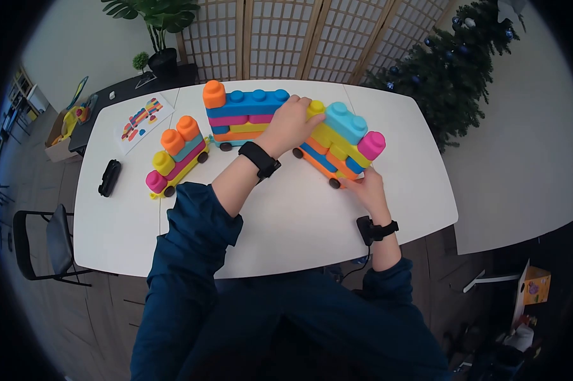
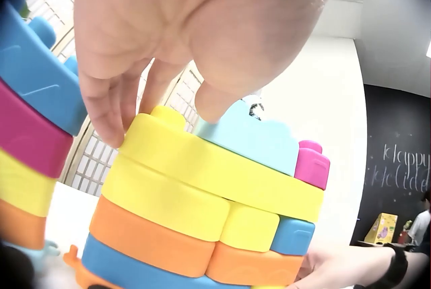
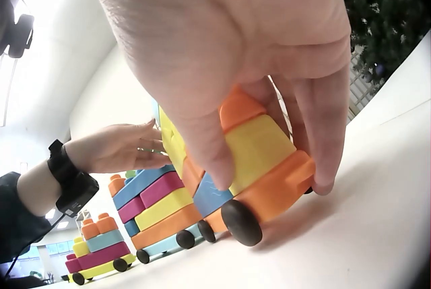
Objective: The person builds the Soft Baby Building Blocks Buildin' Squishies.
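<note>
A wheeled wagon of stacked toy blocks [image 1: 329, 147] stands at an angle on the right of the white table. My left hand [image 1: 287, 130] holds the top of its left end, fingers behind and thumb by the yellow stud [image 2: 168, 116]. At the wagon's other end my right hand [image 1: 370, 192] grips it low, near a black wheel [image 3: 242, 222], thumb on one side and fingers on the other. A magenta block [image 2: 312, 163] tops that end, beside a light blue one [image 2: 249, 139]. Left of it is a longer wagon [image 1: 251, 108], with a narrow gap between their bodies.
A smaller block wagon [image 1: 186, 156] stands at the left. Farther left lie a printed picture sheet [image 1: 144, 122] and a black case [image 1: 110, 178]. Beyond the table are a folding screen [image 1: 277, 44], a decorated tree [image 1: 426, 76] and a black chair [image 1: 58, 241].
</note>
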Demonstrator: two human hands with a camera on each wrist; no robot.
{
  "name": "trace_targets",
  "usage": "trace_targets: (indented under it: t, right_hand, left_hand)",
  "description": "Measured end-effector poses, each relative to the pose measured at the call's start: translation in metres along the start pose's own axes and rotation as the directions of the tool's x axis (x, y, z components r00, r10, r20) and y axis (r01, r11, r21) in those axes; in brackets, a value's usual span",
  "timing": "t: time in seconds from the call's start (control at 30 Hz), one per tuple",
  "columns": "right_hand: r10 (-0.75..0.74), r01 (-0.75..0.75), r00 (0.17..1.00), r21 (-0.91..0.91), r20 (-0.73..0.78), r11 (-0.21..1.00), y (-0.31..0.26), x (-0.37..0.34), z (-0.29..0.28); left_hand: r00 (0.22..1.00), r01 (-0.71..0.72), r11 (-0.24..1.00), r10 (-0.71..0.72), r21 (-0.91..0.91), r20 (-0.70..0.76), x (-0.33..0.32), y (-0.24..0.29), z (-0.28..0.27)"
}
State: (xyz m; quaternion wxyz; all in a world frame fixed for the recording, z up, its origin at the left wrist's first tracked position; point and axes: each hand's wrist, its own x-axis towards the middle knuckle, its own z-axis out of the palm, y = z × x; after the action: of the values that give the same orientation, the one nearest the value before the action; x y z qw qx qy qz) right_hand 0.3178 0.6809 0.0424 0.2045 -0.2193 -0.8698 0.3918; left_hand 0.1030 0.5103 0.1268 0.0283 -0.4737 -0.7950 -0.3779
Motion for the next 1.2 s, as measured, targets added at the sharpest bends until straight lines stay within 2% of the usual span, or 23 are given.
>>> trace_targets:
  t: [0.1, 0.17, 0.33, 0.5, 0.57, 0.63, 0.7, 0.77, 0.83, 0.9, 0.93, 0.97, 1.03, 1.07, 1.1, 1.13, 1.17, 1.2]
  right_hand:
    - [0.018, -0.018, 1.000, -0.029, 0.005, 0.999, -0.001, 0.001, 0.004]
    - [0.026, -0.026, 0.999, -0.018, 0.022, 1.000, -0.003, 0.002, 0.005]
    - [0.028, -0.024, 0.998, -0.075, 0.052, 0.997, -0.013, 0.000, 0.001]
    - [0.149, -0.138, 0.979, -0.089, 0.139, 0.986, -0.011, 0.001, 0.001]
    - [0.152, -0.145, 0.983, -0.077, 0.107, 0.986, -0.009, -0.003, -0.010]
    - [0.131, -0.130, 0.991, -0.013, 0.022, 0.991, -0.012, -0.014, -0.026]
    - [0.105, -0.100, 0.993, 0.078, -0.060, 0.992, -0.024, -0.032, -0.045]
    - [0.092, -0.071, 0.987, 0.151, -0.134, 0.986, -0.040, -0.052, -0.063]
    - [0.050, 0.004, 0.966, 0.207, -0.255, 0.978, -0.041, -0.070, -0.073]
    - [0.010, 0.086, 0.921, 0.229, -0.389, 0.970, -0.032, -0.086, -0.083]
    - [-0.003, 0.119, 0.894, 0.231, -0.447, 0.966, -0.028, -0.094, -0.089]
    - [-0.004, 0.122, 0.896, 0.238, -0.444, 0.964, -0.025, -0.101, -0.095]
    - [-0.061, 0.207, 0.778, 0.163, -0.625, 0.965, -0.022, -0.114, -0.109]
    - [-0.059, 0.206, 0.779, 0.166, -0.624, 0.964, -0.022, -0.122, -0.116]
    - [-0.092, 0.232, 0.695, 0.100, -0.713, 0.968, -0.022, -0.128, -0.122]
    - [-0.129, 0.250, 0.600, 0.031, -0.790, 0.968, -0.022, -0.133, -0.127]
    - [-0.131, 0.250, 0.600, 0.030, -0.789, 0.968, -0.023, -0.137, -0.129]
    - [-0.144, 0.243, 0.533, -0.012, -0.834, 0.970, -0.023, -0.140, -0.132]
  left_hand:
    - [0.996, 0.020, 0.996, -0.027, -0.088, -0.086, -0.005, 0.005, 0.000]
    - [0.998, 0.057, 0.994, -0.060, -0.096, -0.032, -0.006, 0.011, -0.003]
    - [0.999, 0.036, 0.997, -0.039, -0.072, -0.033, -0.009, 0.008, 0.001]
    - [0.997, 0.080, 0.994, -0.079, -0.077, 0.019, -0.016, 0.011, -0.004]
    - [0.975, -0.102, 0.993, 0.087, -0.063, -0.203, -0.033, 0.012, -0.004]
    - [0.969, -0.175, 0.977, 0.149, -0.124, -0.198, -0.065, 0.036, -0.048]
    - [0.957, -0.200, 0.980, 0.196, 0.002, -0.212, -0.109, 0.052, -0.096]
    - [0.957, -0.097, 0.994, 0.106, 0.047, -0.271, -0.157, 0.050, -0.134]
    - [0.897, 0.086, 0.995, -0.095, -0.041, -0.432, -0.205, 0.036, -0.159]
    - [0.739, 0.205, 0.978, -0.175, -0.030, -0.651, -0.248, 0.020, -0.182]
    - [0.662, 0.246, 0.969, -0.168, 0.000, -0.731, -0.274, 0.008, -0.194]
    - [0.578, 0.288, 0.957, -0.153, 0.024, -0.802, -0.299, -0.003, -0.206]
    - [0.443, 0.268, 0.963, -0.098, 0.028, -0.891, -0.343, -0.014, -0.228]
    - [0.396, 0.311, 0.947, -0.054, 0.079, -0.917, -0.361, -0.015, -0.237]
    - [0.350, 0.355, 0.926, -0.008, 0.125, -0.937, -0.375, -0.015, -0.246]
    - [0.349, 0.356, 0.926, -0.009, 0.124, -0.937, -0.389, -0.016, -0.255]
    - [0.323, 0.395, 0.898, 0.063, 0.195, -0.944, -0.402, -0.017, -0.263]
    - [0.299, 0.434, 0.862, 0.136, 0.262, -0.944, -0.411, -0.018, -0.268]
